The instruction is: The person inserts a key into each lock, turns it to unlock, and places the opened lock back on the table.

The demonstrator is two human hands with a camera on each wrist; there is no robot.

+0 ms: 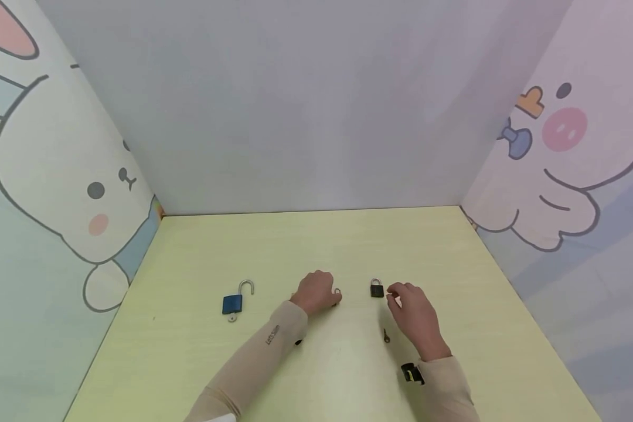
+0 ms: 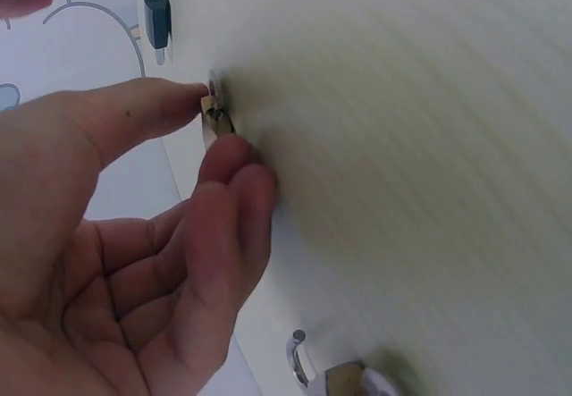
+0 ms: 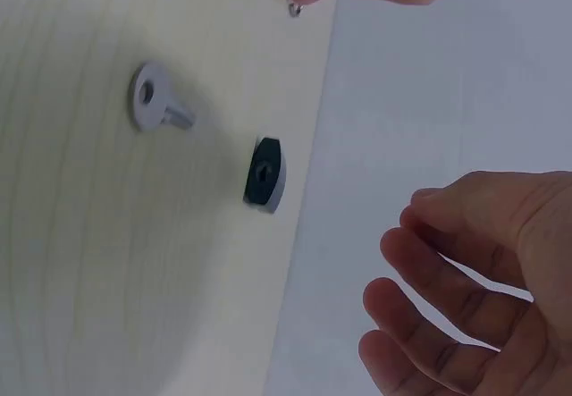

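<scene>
My left hand [image 1: 316, 293] is low over the middle of the table. Its thumb and fingers pinch a small brass-coloured padlock [image 2: 214, 117], mostly hidden by the fingers; the silver shackle peeks out past the thumb in the head view. To its right a small black padlock [image 1: 377, 291] lies with its shackle down in its body. Beside that lock my right hand [image 1: 414, 319] hovers, fingers loosely bent and nothing between them. Nearer to me, left of the right forearm, lies a small key [image 1: 386, 336], its round head plain in the right wrist view.
On the left lies a blue padlock [image 1: 232, 303] with its shackle raised and a key in its bottom. The pale yellow table [image 1: 316, 240] meets a grey back wall [image 1: 316, 105]; side walls with cartoon animals flank it.
</scene>
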